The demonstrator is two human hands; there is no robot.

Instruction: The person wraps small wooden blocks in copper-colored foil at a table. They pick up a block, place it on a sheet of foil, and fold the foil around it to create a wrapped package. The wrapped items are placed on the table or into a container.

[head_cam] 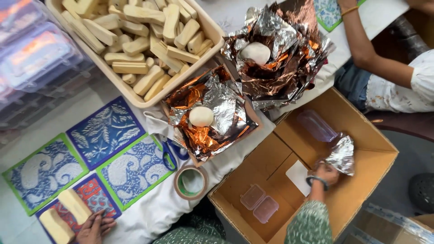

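White cloth covers the worktop [149,217], which carries patterned block-print tiles, a tray of pale wooden blocks [135,36] and crumpled copper foil sheets, with an open cardboard box [361,180] just beside its edge. Reaching down into that box, the right hand [326,174] is closed around a silver foil-wrapped bundle [342,153]; lowering it level should keep the wrap from tearing. The left hand [96,228] lies flat, fingers spread, on a red tile [92,190] beside two wooden blocks.

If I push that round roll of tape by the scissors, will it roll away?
Probably not: the tape roll lies flat on its side on the white cloth, so it would likely slide. Stood on edge, it could roll. It looks light and stiff.
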